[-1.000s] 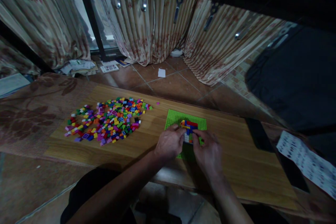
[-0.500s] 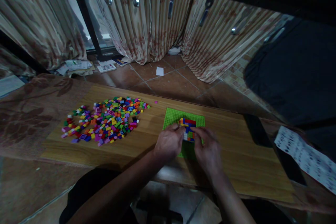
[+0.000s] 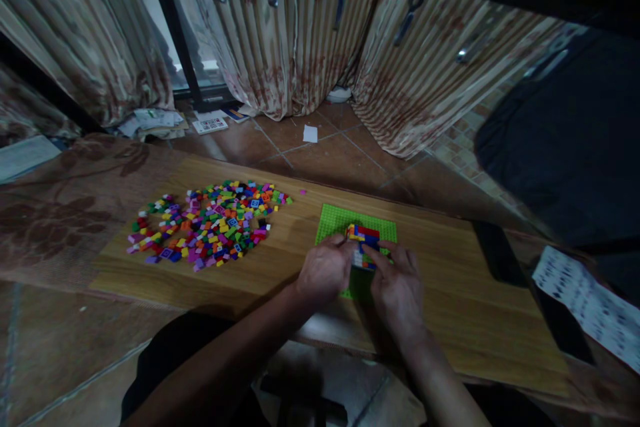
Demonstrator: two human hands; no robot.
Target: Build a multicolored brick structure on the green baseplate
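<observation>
A green studded baseplate (image 3: 334,217) lies on the wooden board, and a block of red, blue, yellow, white and orange bricks (image 3: 367,235) stands on it. My left hand (image 3: 326,268) is closed at the block's left side, its fingertips against the bricks. From the right, my right hand (image 3: 399,283) reaches over the block with its index finger stretched onto the bricks and other fingers at the block's right edge. Whether a small brick is under the fingertips cannot be made out.
A wide pile of loose coloured bricks (image 3: 215,227) covers the left of the wooden board (image 3: 285,260). A pink brick (image 3: 303,191) lies apart near the far edge. At the right are a dark phone-like object (image 3: 499,253) and a printed sheet (image 3: 585,293).
The fingers of my right hand have spread a little over the block. My left hand stays at its left side. The whole view has shifted slightly.
</observation>
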